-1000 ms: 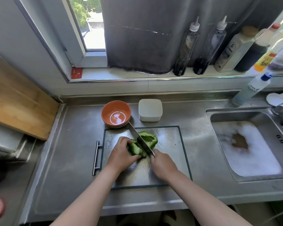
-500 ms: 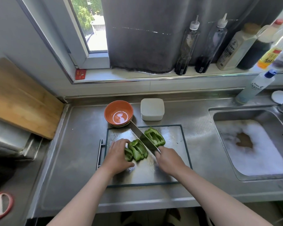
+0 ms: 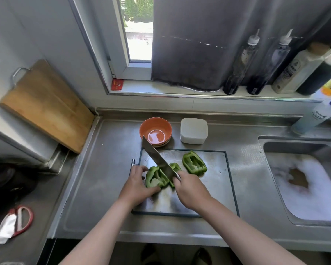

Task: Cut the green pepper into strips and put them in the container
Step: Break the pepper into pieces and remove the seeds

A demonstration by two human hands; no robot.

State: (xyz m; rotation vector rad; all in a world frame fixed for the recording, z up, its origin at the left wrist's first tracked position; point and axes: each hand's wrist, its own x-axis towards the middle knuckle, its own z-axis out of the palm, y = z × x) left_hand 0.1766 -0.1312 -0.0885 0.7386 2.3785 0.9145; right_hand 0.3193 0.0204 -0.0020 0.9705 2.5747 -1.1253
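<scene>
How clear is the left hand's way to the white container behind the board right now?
Probably not clear: the left hand holds the pepper piece under the cut, and the knife in the right hand slants across the straight line to the white container.

Brushed metal counter [image 3: 107, 180], seemingly wooden board [image 3: 46, 106]

Head view, steeply down, close

Daylight is pouring in from the window [image 3: 139, 35] far beyond the fingers [image 3: 139, 169], glaring off the steel board [image 3: 214, 180] just right of them and blowing out the sink foam [image 3: 313, 188] farther right, while wide-angle bending and blur are smearing the scissors [image 3: 32, 217] far to their left.
</scene>
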